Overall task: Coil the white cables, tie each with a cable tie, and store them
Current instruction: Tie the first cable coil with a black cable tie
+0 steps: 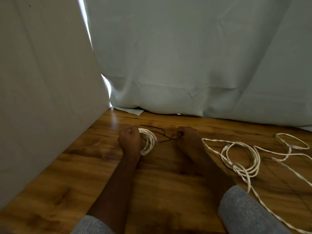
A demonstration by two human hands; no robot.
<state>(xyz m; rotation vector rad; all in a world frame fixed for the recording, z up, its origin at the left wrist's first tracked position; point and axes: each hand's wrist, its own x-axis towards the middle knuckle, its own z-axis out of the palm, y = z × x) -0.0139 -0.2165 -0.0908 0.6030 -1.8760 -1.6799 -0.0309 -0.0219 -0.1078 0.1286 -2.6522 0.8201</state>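
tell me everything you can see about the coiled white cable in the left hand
The coiled white cable is a thin, twisted-looking cord wound into a small, tight ring of several loops. The left hand grips its left side with curled fingers, holding it just above or on the wooden table; which, I cannot tell. A thin dark tie runs from the coil to the right hand, which pinches its end. It appears not yet fastened.

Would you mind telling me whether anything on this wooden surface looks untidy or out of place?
Yes: the loose white cables sprawl tangled across the right side, not yet coiled. The left hand grips a neat coil while the right hand pinches a thin dark tie.
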